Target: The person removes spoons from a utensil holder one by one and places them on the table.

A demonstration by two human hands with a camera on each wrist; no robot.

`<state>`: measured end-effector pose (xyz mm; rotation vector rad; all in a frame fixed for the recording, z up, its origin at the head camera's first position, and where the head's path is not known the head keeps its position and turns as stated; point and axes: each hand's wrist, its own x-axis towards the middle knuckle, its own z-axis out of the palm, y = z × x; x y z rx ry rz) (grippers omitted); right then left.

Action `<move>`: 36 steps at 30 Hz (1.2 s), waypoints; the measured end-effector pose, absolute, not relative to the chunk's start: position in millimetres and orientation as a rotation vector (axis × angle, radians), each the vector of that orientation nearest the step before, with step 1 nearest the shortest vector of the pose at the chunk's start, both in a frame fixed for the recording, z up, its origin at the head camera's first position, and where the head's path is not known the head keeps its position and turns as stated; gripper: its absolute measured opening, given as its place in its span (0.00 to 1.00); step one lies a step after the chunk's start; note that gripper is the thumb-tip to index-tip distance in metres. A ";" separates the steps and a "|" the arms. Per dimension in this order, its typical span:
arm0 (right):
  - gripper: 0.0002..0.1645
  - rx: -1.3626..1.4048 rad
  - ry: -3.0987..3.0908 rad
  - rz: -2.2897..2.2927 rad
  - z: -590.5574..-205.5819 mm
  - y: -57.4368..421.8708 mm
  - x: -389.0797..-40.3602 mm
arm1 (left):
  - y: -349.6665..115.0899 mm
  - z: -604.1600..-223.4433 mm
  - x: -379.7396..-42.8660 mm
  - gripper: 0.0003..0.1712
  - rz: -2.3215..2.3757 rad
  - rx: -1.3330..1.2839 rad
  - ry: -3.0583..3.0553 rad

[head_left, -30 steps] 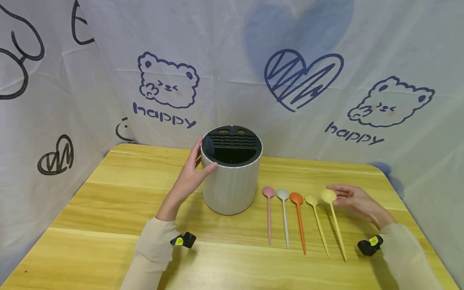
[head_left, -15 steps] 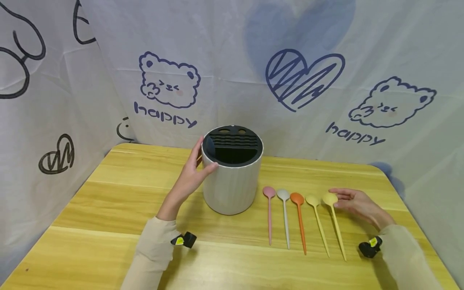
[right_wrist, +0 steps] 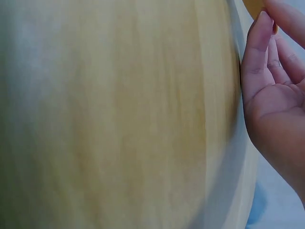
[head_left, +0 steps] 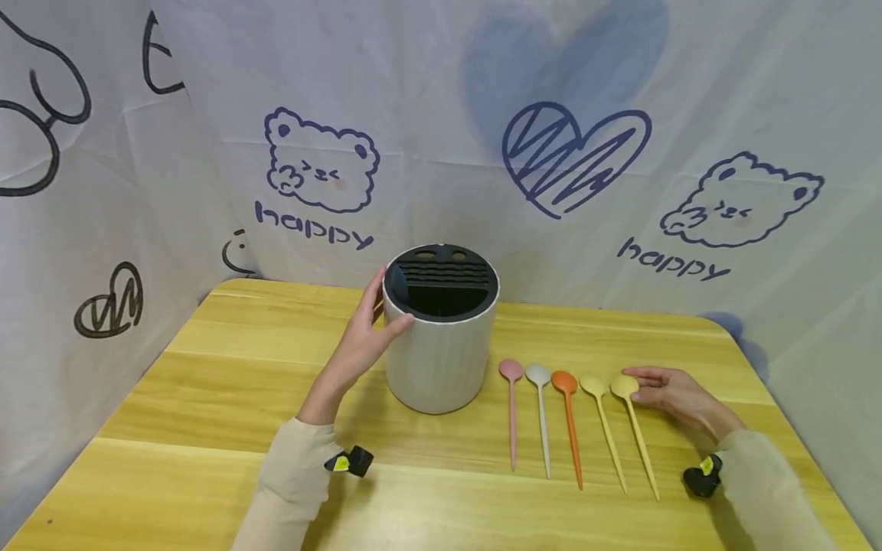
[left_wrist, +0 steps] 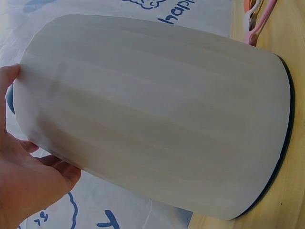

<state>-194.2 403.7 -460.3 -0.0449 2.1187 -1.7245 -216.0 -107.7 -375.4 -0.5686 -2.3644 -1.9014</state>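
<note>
My left hand (head_left: 360, 340) grips the upper left side of an off-white ribbed utensil holder (head_left: 438, 363), thumb at the front rim and fingers round the far side. The left wrist view has the holder's wall (left_wrist: 157, 114) filling most of the picture, with its dark base edge on the wood. At the right, my right hand (head_left: 678, 394) pinches the round bowl of the rightmost spoon, a yellow one (head_left: 642, 440), between thumb and fingers. That spoon's handle slants toward the table's front. In the right wrist view, the hand (right_wrist: 271, 90) hides nearly all of the spoon.
Left of the held spoon lie a pale yellow spoon (head_left: 606, 428), an orange spoon (head_left: 571, 428), a grey spoon (head_left: 542, 425) and a pink spoon (head_left: 512, 417) in a row. The holder has a black slotted insert (head_left: 444, 302). A printed curtain (head_left: 441, 184) hangs behind the table (head_left: 207, 413).
The pinched yellow spoon's bowl has come down slightly toward the table with my right hand. The left hand and utensil holder stay in place; the head view has tilted a little.
</note>
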 end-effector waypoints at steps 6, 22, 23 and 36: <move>0.39 -0.007 2.134 -1.683 -459.7 401.8 -195.1 | -105.9 -376.4 -216.7 0.49 -1.900 -0.583 -2.359; 0.37 -0.019 2.327 -1.571 -457.4 391.7 -191.4 | -105.9 -376.8 -215.3 0.49 -1.900 -0.566 -2.364; 0.37 -0.020 2.328 -1.576 -457.8 391.7 -191.2 | -105.7 -376.9 -215.4 0.49 -1.900 -0.565 -2.363; 0.35 0.072 2.353 -1.575 -455.9 386.9 -192.0 | -106.1 -377.3 -215.1 0.50 -1.898 -0.572 -2.359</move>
